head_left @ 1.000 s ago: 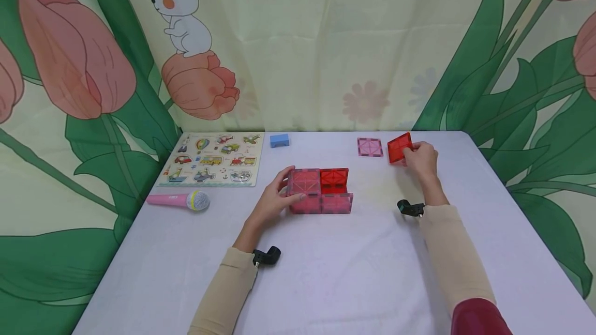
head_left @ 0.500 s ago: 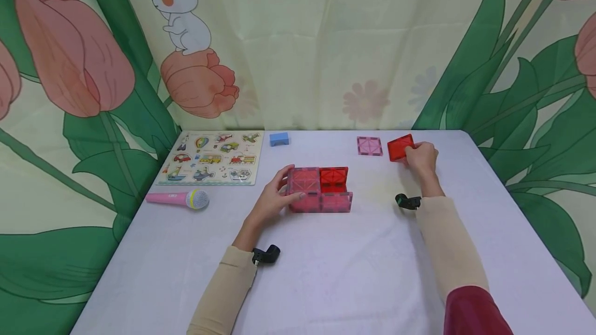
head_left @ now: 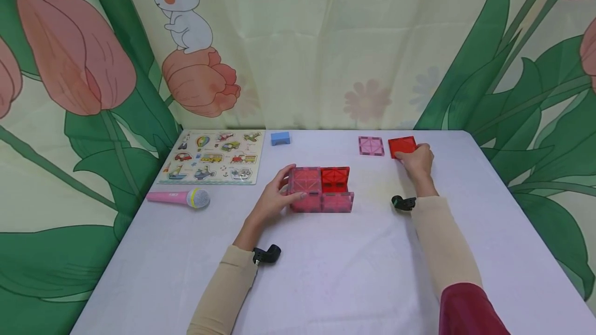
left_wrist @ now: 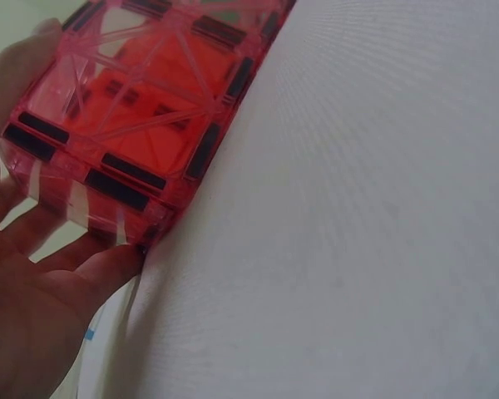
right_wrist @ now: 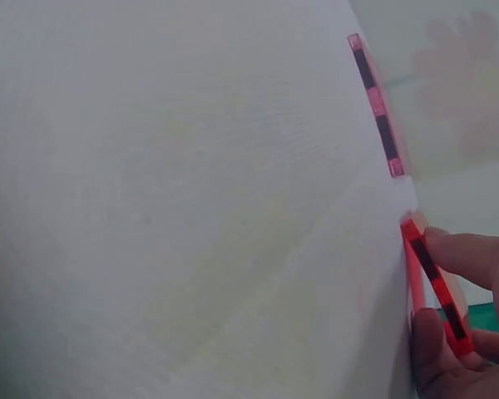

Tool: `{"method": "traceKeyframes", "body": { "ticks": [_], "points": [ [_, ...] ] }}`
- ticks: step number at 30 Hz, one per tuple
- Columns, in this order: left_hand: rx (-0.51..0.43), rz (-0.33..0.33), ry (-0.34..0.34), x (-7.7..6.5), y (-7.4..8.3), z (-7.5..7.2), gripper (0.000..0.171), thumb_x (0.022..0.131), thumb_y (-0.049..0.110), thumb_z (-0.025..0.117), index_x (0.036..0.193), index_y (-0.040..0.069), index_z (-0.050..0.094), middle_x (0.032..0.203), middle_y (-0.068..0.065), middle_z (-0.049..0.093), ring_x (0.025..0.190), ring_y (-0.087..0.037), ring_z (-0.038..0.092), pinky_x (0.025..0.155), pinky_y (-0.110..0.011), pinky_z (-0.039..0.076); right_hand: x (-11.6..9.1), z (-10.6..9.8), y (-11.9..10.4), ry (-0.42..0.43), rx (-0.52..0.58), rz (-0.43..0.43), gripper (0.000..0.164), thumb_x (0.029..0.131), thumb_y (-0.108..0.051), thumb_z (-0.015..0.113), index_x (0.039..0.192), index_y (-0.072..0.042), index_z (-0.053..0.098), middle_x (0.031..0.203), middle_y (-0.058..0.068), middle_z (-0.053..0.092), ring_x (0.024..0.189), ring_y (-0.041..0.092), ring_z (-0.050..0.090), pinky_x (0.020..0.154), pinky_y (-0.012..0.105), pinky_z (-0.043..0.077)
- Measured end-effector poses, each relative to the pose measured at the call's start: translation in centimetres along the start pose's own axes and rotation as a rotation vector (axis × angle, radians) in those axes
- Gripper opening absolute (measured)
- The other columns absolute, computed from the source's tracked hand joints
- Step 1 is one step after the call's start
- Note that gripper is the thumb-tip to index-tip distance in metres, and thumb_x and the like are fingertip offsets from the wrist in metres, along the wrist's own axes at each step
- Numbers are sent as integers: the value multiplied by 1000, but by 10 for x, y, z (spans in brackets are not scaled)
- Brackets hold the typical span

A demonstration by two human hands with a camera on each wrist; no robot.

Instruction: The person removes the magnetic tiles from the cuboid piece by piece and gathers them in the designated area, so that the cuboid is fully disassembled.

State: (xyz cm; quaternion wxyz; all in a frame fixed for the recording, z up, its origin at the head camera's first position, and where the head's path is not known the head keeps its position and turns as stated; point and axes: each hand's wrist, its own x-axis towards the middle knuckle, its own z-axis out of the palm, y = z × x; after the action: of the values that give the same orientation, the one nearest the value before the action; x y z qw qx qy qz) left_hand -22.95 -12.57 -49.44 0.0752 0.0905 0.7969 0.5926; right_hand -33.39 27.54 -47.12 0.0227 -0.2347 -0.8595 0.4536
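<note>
A small box-like build of translucent pink and red magnetic tiles stands mid-table, its right half open at the top. My left hand grips its left side, thumb on the front; in the left wrist view, fingers curl round its end. Toward the back right, my right hand pinches a red square magnetic tile. The right wrist view shows this red tile tilted slightly against the table, thumb and fingers at its edges. A red strip shows beneath it; whether that is another tile or a reflection, I cannot tell.
Left of the red tile, a pink magnetic tile lies flat. A blue block sits at the back edge. On the left are a picture puzzle board and a pink toy microphone. A printed curtain hangs behind the table.
The red tile in my right hand has been lowered from a raised tilt to nearly flat, and the right hand has shifted slightly. My left hand and the tile build have stayed put.
</note>
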Motion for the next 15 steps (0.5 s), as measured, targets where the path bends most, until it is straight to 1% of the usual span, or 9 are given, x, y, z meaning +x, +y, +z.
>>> {"method": "traceKeyframes", "body": {
  "ticks": [5, 8, 15],
  "points": [
    [-4, 4, -3, -1, 1, 1, 85, 83, 36, 82, 154, 33, 35, 154, 3, 42, 146, -30, 39, 115, -52, 41, 1, 3, 2, 29, -18, -15, 78, 95, -31, 65, 150, 8, 27, 151, 29, 35, 141, 41, 35, 113, 53, 43],
    [-3, 6, -5, -1, 1, 1, 87, 83, 36, 82, 155, 31, 34, 154, 2, 42, 145, -30, 39, 115, -52, 42, 1, 3, 2, 42, -24, -11, 75, 95, -32, 65, 148, 8, 30, 150, 28, 33, 140, 40, 35, 113, 52, 43],
    [9, 2, 3, -1, 2, 1, 89, 82, 37, 82, 156, 31, 33, 154, 1, 42, 145, -30, 40, 115, -51, 42, 2, 3, 1, 32, -56, -9, 72, 97, -32, 64, 147, 11, 33, 151, 30, 28, 141, 41, 33, 114, 53, 43]
  ]
}}
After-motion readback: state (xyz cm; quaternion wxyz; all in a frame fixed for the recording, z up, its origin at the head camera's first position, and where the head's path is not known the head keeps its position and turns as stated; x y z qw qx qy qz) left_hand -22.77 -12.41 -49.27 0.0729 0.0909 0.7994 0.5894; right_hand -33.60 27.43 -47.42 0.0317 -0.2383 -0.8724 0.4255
